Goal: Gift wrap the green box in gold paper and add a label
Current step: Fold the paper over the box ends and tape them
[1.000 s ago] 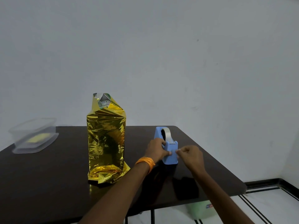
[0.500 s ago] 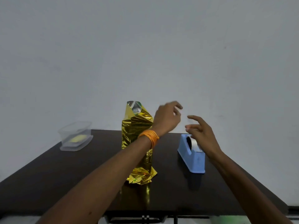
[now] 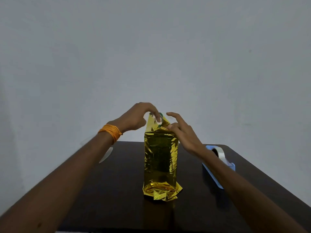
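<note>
The box wrapped in gold paper [image 3: 159, 158] stands upright in the middle of the dark table [image 3: 117, 190]. Loose paper sticks up at its top, and a sliver of green shows there. My left hand [image 3: 136, 117], with an orange thread band at the wrist, pinches the top flap from the left, with what looks like a piece of tape at its fingertips. My right hand [image 3: 181, 132] touches the top fold from the right with its fingers spread. Crumpled gold paper splays out at the base.
A blue tape dispenser [image 3: 218, 165] with a roll of clear tape sits on the table to the right, partly behind my right forearm. A clear plastic container [image 3: 106, 155] peeks out behind my left forearm. A plain white wall stands behind the table.
Both hands left the tape dispenser, rose and moved left to the top of the wrapped box. The view swung so the box is now centred.
</note>
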Available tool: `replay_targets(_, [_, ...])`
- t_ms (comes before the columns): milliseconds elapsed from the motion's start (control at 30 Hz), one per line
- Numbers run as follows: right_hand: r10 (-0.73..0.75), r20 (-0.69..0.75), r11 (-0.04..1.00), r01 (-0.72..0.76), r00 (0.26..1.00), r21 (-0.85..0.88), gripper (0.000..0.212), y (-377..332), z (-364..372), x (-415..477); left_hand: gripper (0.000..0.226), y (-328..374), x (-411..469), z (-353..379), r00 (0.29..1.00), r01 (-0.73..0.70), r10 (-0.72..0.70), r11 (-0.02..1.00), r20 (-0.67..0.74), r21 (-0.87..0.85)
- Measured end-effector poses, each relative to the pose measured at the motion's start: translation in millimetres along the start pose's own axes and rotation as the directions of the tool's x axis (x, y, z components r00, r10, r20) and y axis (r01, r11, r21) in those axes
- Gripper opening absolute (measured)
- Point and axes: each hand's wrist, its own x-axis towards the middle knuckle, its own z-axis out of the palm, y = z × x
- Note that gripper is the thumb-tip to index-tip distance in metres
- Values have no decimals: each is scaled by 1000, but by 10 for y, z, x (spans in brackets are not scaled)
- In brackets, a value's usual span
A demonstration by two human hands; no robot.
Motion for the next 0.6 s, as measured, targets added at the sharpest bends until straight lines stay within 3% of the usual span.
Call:
replay_targets(133, [16,-89,999,-12,996,38,38,91,70,-56,49,-82,48,111,995,-42,35,996,92,82])
replay_targets(233, [4,-99,1000,-2,995,18,39,100,71,-67,24,-73,167,135,995,-85,82,995,49,59])
replay_targets(333, [1,-111,1000,2,994,24,40,143,79,-69,21,-57,260,95,996,-78,78,997,36,19])
replay_targets(400, [8,-115,1000,-5,993,30,38,166,78,-77,25,-64,275,35,999,-28,30,990,15,-136])
replay_targets(467, [7,-112,1000,-3,994,31,38,157,73,-92,30,-81,243,-39,992,33,-80,909,-96,-416])
replay_targets(533, [9,-111,999,-5,994,31,40,135,69,-95,31,-129,200,-78,935,29,-230,809,-269,-587])
replay_targets(600, [20,-111,999,-15,994,47,39,135,65,-88,27,-226,132,-41,859,28,-348,763,-375,-646])
